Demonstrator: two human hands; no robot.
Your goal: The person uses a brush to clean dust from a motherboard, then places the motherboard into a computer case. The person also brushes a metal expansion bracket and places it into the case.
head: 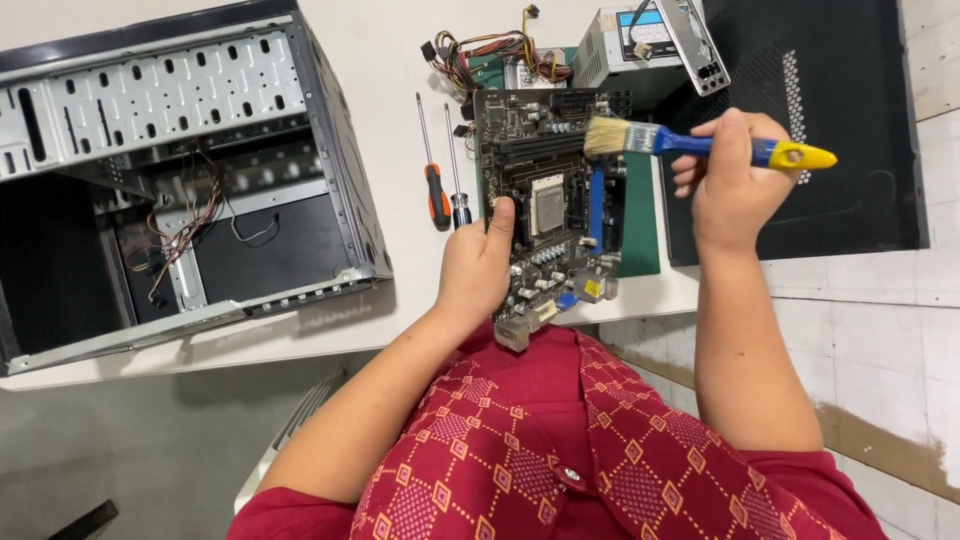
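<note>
My left hand (478,265) grips the left edge of a dark motherboard (550,200), holding it tilted up above the table's near edge. A square silver processor sits in its middle. My right hand (735,185) holds a paintbrush (700,145) with a blue and yellow handle. Its pale bristles rest at the board's upper right part.
An open grey computer case (180,170) lies on its side at the left of the white table (395,60). Two screwdrivers (440,180) lie beside the board. A green mat (640,220), a power supply (635,45) with cable bundle and a black side panel (830,120) are behind.
</note>
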